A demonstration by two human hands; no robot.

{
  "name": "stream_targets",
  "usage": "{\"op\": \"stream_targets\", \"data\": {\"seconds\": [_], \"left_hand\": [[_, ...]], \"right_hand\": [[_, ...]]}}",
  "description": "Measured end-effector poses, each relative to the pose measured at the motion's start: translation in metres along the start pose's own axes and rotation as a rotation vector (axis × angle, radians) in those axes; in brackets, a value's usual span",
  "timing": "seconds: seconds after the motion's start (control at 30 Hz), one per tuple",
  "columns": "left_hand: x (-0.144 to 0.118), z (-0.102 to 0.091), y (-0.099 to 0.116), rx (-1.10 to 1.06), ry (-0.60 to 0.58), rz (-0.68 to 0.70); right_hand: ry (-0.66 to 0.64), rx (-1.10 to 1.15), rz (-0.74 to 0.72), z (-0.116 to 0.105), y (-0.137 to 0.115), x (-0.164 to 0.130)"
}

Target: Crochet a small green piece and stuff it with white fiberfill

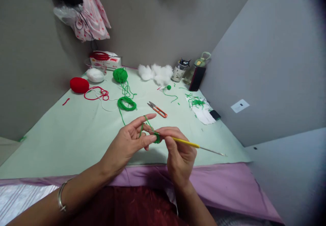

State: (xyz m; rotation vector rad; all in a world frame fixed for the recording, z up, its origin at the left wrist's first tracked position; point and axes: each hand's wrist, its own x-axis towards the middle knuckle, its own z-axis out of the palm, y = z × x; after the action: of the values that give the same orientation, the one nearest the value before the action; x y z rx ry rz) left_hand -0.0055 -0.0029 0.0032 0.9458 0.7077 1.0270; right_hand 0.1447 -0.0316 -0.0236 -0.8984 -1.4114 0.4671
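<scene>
My left hand [134,136] pinches a small green crochet piece [157,138] between thumb and fingers, with green yarn running over its raised index finger. In my right hand [179,151] is a crochet hook [187,142] with a yellow handle, held like a pen. The hook's tip meets the green piece, partly hidden by the fingers. From the left hand the yarn leads back to a loose green coil [126,104] and a green yarn ball [120,75]. Just beyond the hands lie orange-handled thread snips [158,109].
Red yarn [79,85] and white yarn [95,75] sit at the back left by a tissue box [106,62]. White stuffing [156,73], a pen cup [179,71] and a leaning phone [197,79] stand along the back. Green scraps cover a white cloth [203,114] at right.
</scene>
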Motion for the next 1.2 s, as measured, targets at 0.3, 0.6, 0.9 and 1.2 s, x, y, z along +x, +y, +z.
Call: {"op": "stream_targets", "data": {"seconds": [0.3,0.6,0.9,1.2], "left_hand": [[0.005,-0.002,0.003,-0.258,0.004,-0.186],[0.003,-0.001,-0.006,-0.086,-0.023,-0.045],[0.002,-0.003,-0.003,-0.069,0.003,-0.044],[0.001,-0.007,-0.004,0.166,0.036,0.075]], "right_hand": [[0.095,0.092,0.035,-0.007,0.005,0.005],[0.055,0.284,0.225,-0.005,0.008,0.006],[0.073,0.510,0.305,-0.006,0.005,0.011],[0.012,0.046,-0.026,-0.012,0.000,0.001]]}}
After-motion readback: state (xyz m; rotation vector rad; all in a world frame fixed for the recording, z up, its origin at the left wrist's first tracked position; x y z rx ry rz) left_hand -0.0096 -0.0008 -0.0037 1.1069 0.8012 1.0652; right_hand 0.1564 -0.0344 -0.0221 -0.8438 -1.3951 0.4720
